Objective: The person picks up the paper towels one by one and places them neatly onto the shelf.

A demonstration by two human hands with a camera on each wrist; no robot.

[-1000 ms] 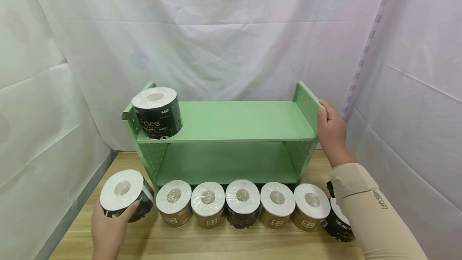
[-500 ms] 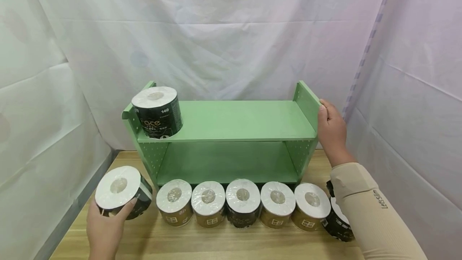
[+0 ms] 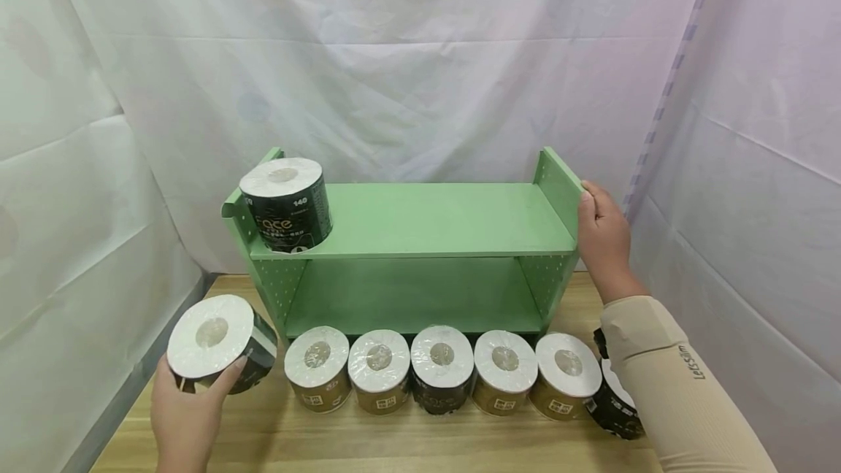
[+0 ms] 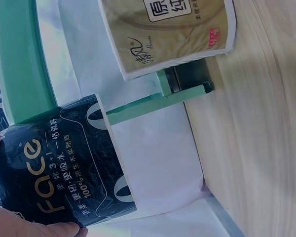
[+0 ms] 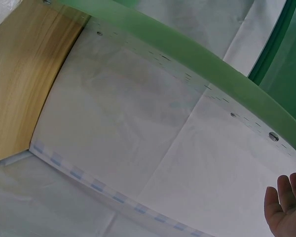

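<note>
My left hand (image 3: pixel 187 411) grips a black-wrapped toilet roll (image 3: pixel 259 356), tilted, its white end facing up. In the left wrist view the gold lettering on this toilet roll (image 4: pixel 54 168) shows, with fingertips along its wrapper. My right hand (image 3: pixel 603 236) holds the upper edge of the right side panel of a green two-tier shelf (image 3: pixel 420 221). The right wrist view shows fingers (image 5: pixel 287 192) of that hand close to the panel's outer face; the thumb is out of that view. Another black toilet roll (image 3: pixel 289 221) stands upright at the left end of the top tier.
Gold-wrapped toilet rolls (image 3: pixel 318 393) and a black one (image 3: pixel 442 396) stand in a row before the shelf on the wooden table (image 3: pixel 394 447). A further black roll (image 3: pixel 614 411) at the right is partly hidden by my sleeve. White cloth (image 3: pixel 420 64) hangs behind and at both sides.
My left hand has moved slightly up and left with the toilet roll, away from the row. The right hand stays on the shelf's side panel.
</note>
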